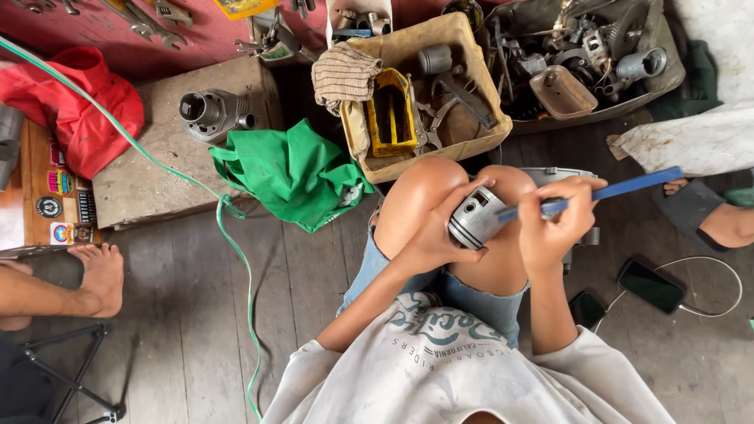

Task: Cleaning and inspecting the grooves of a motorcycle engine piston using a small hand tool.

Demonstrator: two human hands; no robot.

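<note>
My left hand (434, 228) grips a grey metal piston (477, 219) held over my knees. My right hand (559, 220) holds a thin blue strip-like blade (620, 191), its near end laid against the piston's side near the top. The blade sticks out to the right past my fingers. I am seated, with my bare knees (424, 184) below both hands, and my denim shorts and pale shirt fill the lower middle of the view.
A tan box of tools (471, 47) with a yellow tray (390, 118) and striped rag (344, 74) lies ahead. A green bag (294, 173), a metal cylinder (208, 114), a parts tray (581, 59), two phones (650, 284), a green hose (236, 259) and other people's feet (98, 279) surround me.
</note>
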